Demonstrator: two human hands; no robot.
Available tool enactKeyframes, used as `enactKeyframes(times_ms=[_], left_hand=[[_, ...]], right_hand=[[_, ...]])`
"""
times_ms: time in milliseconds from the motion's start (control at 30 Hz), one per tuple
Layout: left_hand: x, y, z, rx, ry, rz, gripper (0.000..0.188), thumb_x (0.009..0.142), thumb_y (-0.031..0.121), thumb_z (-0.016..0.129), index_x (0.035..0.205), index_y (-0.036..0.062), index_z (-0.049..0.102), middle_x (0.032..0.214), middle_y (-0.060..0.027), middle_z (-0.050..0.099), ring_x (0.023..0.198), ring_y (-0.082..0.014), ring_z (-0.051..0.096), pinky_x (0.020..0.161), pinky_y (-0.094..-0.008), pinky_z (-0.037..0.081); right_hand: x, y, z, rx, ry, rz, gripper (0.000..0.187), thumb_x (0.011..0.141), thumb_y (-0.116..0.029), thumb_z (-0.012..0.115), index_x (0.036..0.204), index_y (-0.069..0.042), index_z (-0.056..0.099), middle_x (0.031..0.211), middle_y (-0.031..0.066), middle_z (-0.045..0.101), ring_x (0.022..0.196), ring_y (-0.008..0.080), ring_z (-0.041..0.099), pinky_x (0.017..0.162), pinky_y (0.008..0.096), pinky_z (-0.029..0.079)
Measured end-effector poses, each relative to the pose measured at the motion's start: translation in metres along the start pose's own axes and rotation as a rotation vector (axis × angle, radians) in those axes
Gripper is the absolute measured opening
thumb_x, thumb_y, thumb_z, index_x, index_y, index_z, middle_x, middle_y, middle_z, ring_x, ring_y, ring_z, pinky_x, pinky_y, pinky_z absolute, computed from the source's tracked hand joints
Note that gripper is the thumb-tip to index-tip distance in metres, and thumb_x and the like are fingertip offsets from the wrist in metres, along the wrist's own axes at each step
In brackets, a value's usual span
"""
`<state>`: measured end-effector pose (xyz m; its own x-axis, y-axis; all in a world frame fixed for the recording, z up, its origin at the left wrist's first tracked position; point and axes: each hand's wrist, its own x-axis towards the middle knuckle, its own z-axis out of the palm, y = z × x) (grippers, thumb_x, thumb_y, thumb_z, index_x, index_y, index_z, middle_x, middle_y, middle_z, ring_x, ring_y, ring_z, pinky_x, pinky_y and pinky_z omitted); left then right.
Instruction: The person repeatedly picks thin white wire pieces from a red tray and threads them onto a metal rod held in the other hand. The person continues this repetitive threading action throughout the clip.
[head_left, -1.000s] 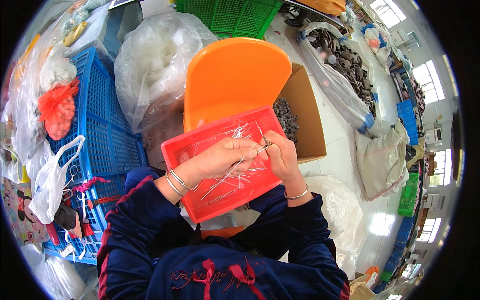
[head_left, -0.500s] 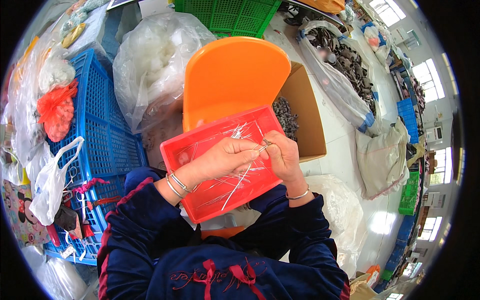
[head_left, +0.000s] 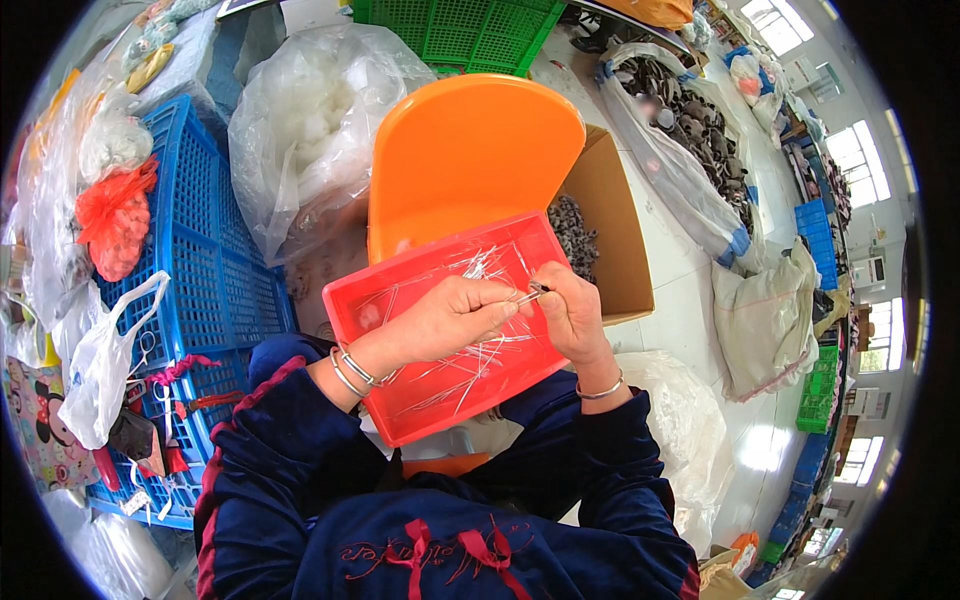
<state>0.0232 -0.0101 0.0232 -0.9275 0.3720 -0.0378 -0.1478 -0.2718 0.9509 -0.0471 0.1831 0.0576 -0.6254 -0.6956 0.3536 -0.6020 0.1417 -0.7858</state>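
Both hands meet above a red plastic tray (head_left: 352,300) that tilts across my lap. My left hand (head_left: 455,318) is closed in a pinch on a slim silvery metal tool (head_left: 528,297), whose exact kind is too small to make out. Close against it, my right hand (head_left: 572,312) has its fingers curled round the tool's dark far end, partly hiding it. Thin white, shiny strands (head_left: 484,264) lie scattered in the tray, several of them under my hands.
An orange chair (head_left: 470,150) stands beyond the tray, beside an open cardboard box (head_left: 615,230) of grey fuzzy pieces. On the left are blue crates (head_left: 205,250) and a clear bag of white stuffing (head_left: 310,120). Sacks (head_left: 765,320) lie on the right floor.
The hands stay together over the tray, with the right fingers and the tool's end turned slightly. A long white strand below my left hand no longer hangs in the same place.
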Motion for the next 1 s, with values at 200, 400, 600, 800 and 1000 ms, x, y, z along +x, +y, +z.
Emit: enactKeyframes(times_ms=[200, 400, 600, 800, 1000], left_hand=[[-0.001, 0.002, 0.000, -0.060, -0.025, -0.029, 0.021, 0.100, 0.017, 0.053, 0.107, 0.0025, 0.065, 0.067, 0.0072, 0.043, 0.062, -0.0017, 0.037, 0.056, -0.0211, 0.036], [-0.001, 0.004, 0.001, 0.014, -0.003, 0.009, 0.022, 0.099, 0.017, 0.053, 0.110, 0.0017, 0.065, 0.068, 0.0072, 0.045, 0.064, -0.0015, 0.040, 0.055, -0.0219, 0.037], [-0.001, 0.001, 0.002, 0.197, 0.042, 0.108, 0.020, 0.098, 0.016, 0.053, 0.103, 0.0001, 0.063, 0.065, 0.0043, 0.043, 0.063, -0.0025, 0.039, 0.054, -0.0241, 0.037], [-0.002, 0.000, 0.002, 0.289, 0.057, 0.170, 0.018, 0.098, 0.015, 0.052, 0.096, -0.0001, 0.061, 0.064, 0.0024, 0.041, 0.062, -0.0037, 0.037, 0.054, -0.0244, 0.036], [-0.002, 0.002, 0.004, 0.197, 0.044, 0.126, 0.018, 0.099, 0.015, 0.051, 0.098, 0.0004, 0.061, 0.064, 0.0037, 0.040, 0.062, -0.0033, 0.036, 0.054, -0.0236, 0.036]], right_hand=[[-0.001, 0.002, 0.002, -0.004, 0.013, -0.037, 0.022, 0.098, -0.019, 0.053, 0.087, 0.000, 0.058, 0.077, 0.0104, 0.056, 0.068, 0.0243, 0.055, 0.062, 0.0320, 0.044], [-0.001, -0.002, 0.001, -0.009, 0.006, -0.023, 0.022, 0.097, -0.019, 0.054, 0.086, 0.000, 0.058, 0.076, 0.0104, 0.057, 0.067, 0.0243, 0.056, 0.061, 0.0322, 0.045], [-0.005, 0.006, 0.002, -0.013, -0.013, -0.032, 0.019, 0.097, -0.015, 0.052, 0.087, 0.000, 0.057, 0.076, 0.0109, 0.057, 0.066, 0.0237, 0.056, 0.061, 0.0319, 0.045], [-0.008, 0.008, 0.002, -0.010, -0.009, -0.009, 0.018, 0.095, -0.016, 0.056, 0.088, 0.000, 0.059, 0.077, 0.0122, 0.057, 0.068, 0.0277, 0.056, 0.062, 0.0340, 0.045], [-0.004, 0.000, 0.001, -0.014, -0.003, -0.001, 0.016, 0.095, -0.012, 0.056, 0.085, -0.001, 0.059, 0.077, 0.0116, 0.058, 0.069, 0.0267, 0.056, 0.062, 0.0333, 0.045]])
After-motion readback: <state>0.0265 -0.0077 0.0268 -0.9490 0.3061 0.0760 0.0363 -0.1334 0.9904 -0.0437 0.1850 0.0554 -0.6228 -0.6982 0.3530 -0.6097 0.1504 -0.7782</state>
